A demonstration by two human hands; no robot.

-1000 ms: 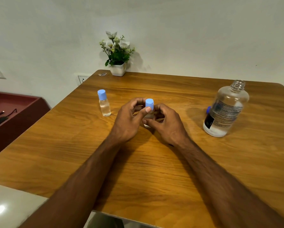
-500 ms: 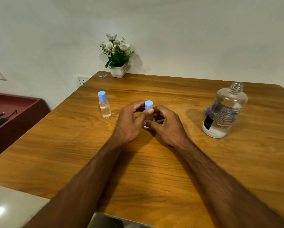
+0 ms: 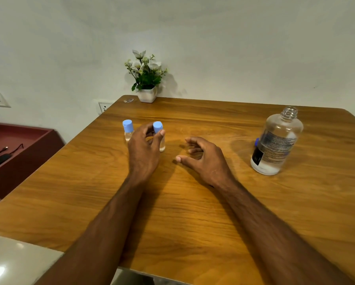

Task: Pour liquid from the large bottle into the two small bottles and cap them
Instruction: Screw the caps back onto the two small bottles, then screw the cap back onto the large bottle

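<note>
Left hand (image 3: 143, 149), reaching forward over the wooden desk (image 3: 193, 212) with the forearm extended from the lower edge of the view, grasps a small clear bottle (image 3: 161, 140) near its blue cap (image 3: 158, 127); the thumb tip presses the right side of the neck, just below the cap, while the remaining fingers curl around the far side. The bottle stands upright, and whether its base touches the desk cannot be told. Right hand (image 3: 203, 159), released and holding nothing, hovers low over the desk to the right of that bottle, palm turned inward, thumb pointing left and the other fingers loosely bent; its forearm runs diagonally from the lower right corner. The two hands are apart, with bare wood between them.

A second small bottle (image 3: 128, 133), likewise fitted with a blue cap (image 3: 127, 125), stands upright just left of the held one, partly hidden behind the left hand's knuckles. The large bottle (image 3: 275, 142) stands well apart on the right of the desk, uncapped, its threaded neck open, clear liquid filling the lower part, and a printed label facing the camera. A small blue object (image 3: 257, 141), partly hidden, lies against its left side. A white pot of flowers (image 3: 147, 83) sits at the far edge of the desk, against the wall.
</note>
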